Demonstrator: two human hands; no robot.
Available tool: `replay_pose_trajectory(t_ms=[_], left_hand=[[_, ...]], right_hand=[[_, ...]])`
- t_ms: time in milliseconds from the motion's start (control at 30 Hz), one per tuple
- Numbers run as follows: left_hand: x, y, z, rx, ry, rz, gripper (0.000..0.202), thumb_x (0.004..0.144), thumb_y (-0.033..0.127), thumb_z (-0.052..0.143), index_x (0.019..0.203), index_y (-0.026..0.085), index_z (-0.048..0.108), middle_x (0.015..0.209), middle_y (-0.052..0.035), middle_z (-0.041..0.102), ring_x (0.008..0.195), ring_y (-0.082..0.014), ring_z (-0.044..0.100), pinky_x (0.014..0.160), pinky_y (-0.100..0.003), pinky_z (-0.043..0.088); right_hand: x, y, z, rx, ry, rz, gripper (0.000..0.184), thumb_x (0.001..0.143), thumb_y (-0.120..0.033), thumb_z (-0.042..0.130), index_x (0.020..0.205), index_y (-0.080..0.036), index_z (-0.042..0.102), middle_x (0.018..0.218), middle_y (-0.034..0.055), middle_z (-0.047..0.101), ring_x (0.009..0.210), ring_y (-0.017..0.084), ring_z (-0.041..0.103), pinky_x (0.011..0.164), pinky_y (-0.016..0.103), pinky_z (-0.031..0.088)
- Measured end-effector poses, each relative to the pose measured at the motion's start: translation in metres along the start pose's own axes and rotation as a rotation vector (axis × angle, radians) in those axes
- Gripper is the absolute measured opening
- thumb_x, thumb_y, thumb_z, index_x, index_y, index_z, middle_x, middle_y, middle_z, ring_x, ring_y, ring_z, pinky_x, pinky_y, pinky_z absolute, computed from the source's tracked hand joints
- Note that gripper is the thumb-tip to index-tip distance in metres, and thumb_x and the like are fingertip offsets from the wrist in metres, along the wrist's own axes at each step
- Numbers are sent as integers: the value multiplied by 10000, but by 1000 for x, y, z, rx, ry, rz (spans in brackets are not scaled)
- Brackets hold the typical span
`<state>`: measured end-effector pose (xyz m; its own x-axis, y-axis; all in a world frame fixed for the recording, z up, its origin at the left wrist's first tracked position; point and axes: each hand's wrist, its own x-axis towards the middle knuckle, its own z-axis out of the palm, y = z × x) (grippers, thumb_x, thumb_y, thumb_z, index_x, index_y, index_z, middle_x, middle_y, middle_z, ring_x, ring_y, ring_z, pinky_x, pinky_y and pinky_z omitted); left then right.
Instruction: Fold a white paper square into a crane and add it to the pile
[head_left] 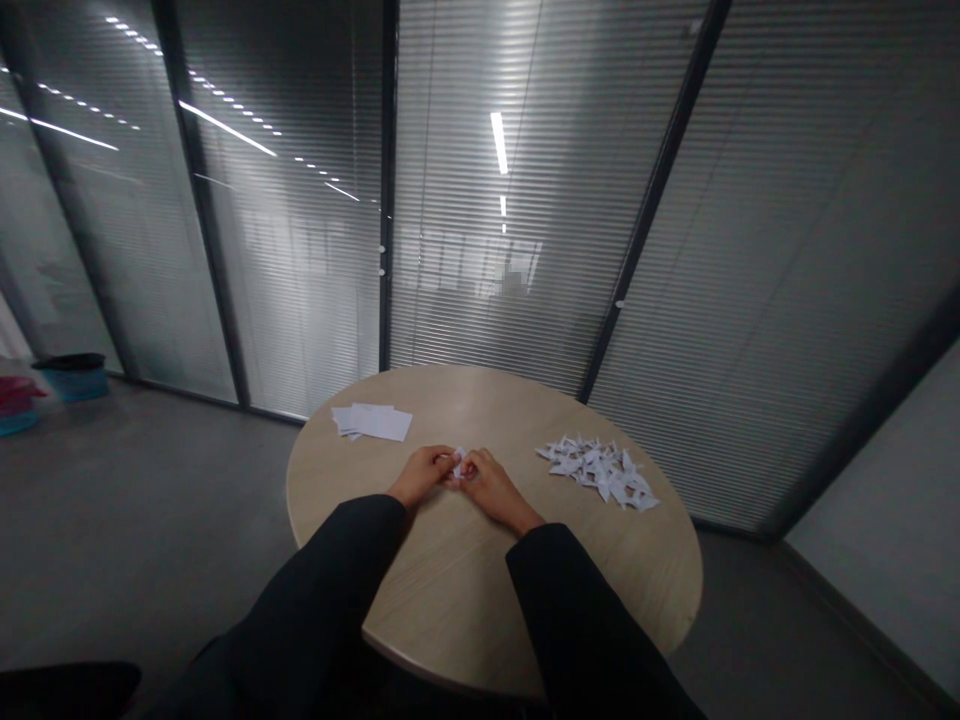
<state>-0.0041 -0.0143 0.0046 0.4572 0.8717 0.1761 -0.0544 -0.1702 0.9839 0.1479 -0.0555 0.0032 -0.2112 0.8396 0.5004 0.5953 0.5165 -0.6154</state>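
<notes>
The left hand (420, 476) and right hand (489, 486) met low over the round wooden table (450, 600), fingertips (448, 463) clamped together on a small piece of white paper (459, 462) — seemingly folded, though barely visible — with a stack of white sheets (373, 422) far left and a heap of folded paper figures (600, 472) right.

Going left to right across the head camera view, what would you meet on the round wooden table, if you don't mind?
A stack of white paper sheets, left hand, small folded paper, right hand, pile of white origami cranes.
</notes>
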Motion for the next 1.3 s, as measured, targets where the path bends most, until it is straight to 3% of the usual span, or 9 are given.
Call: replay_pose_trajectory(t_ms=[167, 500, 800, 1100, 1300], left_hand=[[0, -1, 0, -52, -12, -27, 523, 574, 577, 702, 780, 101, 638, 617, -47, 641, 550, -156, 611, 614, -296, 505], [4, -7, -3, -37, -25, 30, 524, 598, 573, 694, 795, 90, 653, 656, -52, 642, 566, -141, 593, 610, -280, 499], [-2, 6, 0, -61, -69, 63, 460, 528, 436, 792, 789, 86, 647, 638, -43, 640, 579, -127, 564, 573, -234, 434], [2, -1, -1, -76, -40, 55, 483, 525, 415, 788, 841, 79, 644, 623, -34, 624, 538, -111, 528, 533, -226, 389], [1, -2, 0, -85, -57, 13, 468, 493, 385, 802, 819, 91, 642, 613, -22, 623, 527, -116, 538, 527, -225, 371]], right_hand=[[1, 3, -1, -36, -10, -17, 101, 745, -114, 566, 750, -197, 509, 816, 5, 505, 773, 155, 512, 717, 285, 432], [3, 5, -2, -46, -20, -53, 101, 790, -115, 484, 741, -203, 497, 805, 14, 532, 797, 164, 518, 758, 299, 420], [2, 0, -2, 34, 11, -13, 79, 824, -163, 458, 860, -190, 523, 835, 15, 580, 780, 157, 544, 735, 287, 425], [3, -1, -7, -39, 135, -108, 205, 853, -132, 393, 922, -197, 575, 926, 54, 570, 911, 179, 536, 839, 330, 421], [4, -4, -12, -43, 242, -87, 237, 880, -172, 378, 965, -191, 598, 942, 75, 567, 912, 198, 547, 831, 342, 439]])
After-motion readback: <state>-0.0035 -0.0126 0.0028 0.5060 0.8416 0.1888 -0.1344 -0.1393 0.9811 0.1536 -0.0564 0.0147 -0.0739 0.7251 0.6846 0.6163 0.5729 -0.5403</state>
